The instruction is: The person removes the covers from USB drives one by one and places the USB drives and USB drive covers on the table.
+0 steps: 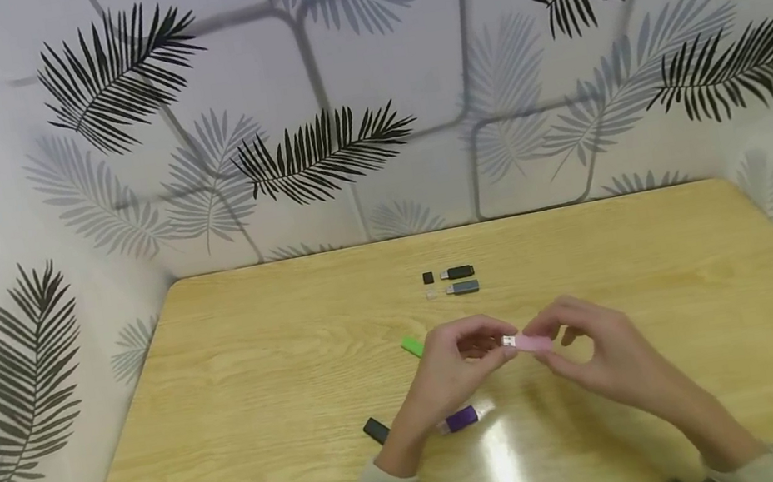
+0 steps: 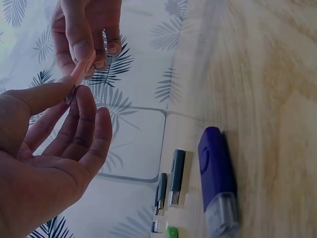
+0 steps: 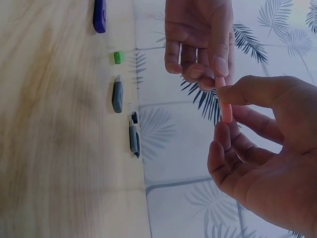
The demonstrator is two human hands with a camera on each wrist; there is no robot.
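Pink USB stick is partly hidden where both hands pinch it

The held USB stick is pink, the table yellow, the wall leaf-patterned.

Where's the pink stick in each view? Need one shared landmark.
Head: pink stick right of and below centre, between left hand and right hand.
Left wrist: upper left, partly hidden.
Right wrist: right of centre, around mid-height.
Landmark: purple stick, below centre in head, lower right in left wrist, top left in right wrist.
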